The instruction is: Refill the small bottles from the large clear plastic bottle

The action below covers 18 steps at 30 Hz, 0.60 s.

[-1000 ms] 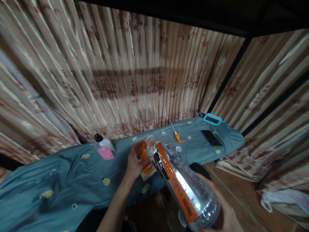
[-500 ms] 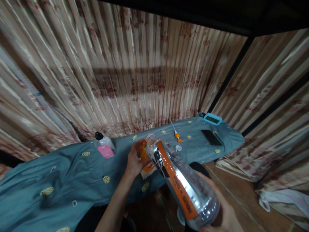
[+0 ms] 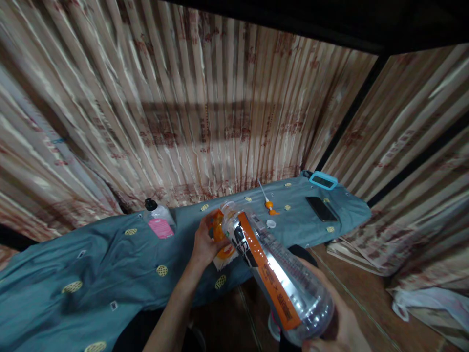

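Note:
My right hand (image 3: pixel 342 330) grips the base of a large clear plastic bottle (image 3: pixel 278 278) with an orange and black label, tilted so its open neck points away towards the cloth-covered surface. My left hand (image 3: pixel 205 242) holds a smaller orange-and-white container (image 3: pixel 222 242) right at the bottle's mouth. A small white cap (image 3: pixel 270 224) lies on the blue-grey cloth (image 3: pixel 110 264) just beyond the bottle.
On the cloth sit a clear bottle with a pink label and black cap (image 3: pixel 159 221), an orange-tipped nozzle (image 3: pixel 270 207), a black phone (image 3: pixel 321 209) and a teal-framed device (image 3: pixel 322 181). Striped curtains (image 3: pixel 205 112) hang behind and to the right. Folded fabric lies on the wooden floor at right.
Both hands and the bottles stay almost still; the view shifts slightly.

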### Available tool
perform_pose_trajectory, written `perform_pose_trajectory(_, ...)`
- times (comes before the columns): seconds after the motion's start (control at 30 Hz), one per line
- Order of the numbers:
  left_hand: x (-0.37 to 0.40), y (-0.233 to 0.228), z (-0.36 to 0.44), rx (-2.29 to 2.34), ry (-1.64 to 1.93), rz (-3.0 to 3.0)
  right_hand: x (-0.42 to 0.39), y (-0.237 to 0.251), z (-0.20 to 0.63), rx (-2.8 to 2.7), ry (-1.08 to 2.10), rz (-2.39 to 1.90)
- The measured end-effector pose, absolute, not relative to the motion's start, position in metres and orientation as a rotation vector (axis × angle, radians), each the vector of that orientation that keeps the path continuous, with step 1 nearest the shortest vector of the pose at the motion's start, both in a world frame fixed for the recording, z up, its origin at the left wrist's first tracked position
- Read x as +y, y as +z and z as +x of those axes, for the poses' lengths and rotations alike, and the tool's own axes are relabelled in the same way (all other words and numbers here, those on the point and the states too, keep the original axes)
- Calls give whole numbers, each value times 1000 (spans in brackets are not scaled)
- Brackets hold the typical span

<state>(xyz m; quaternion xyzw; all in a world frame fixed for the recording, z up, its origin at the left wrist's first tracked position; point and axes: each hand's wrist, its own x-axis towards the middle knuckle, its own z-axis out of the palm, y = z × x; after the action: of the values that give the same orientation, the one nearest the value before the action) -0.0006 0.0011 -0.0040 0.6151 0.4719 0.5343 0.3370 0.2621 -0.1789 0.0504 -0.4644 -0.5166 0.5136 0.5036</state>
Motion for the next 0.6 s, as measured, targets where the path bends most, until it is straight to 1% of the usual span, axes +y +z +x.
perform_pose_trajectory(0.6, 0, -3, 0, 1206, 1403, 1580, -182, 50, 265, -1254, 1261, -1124)
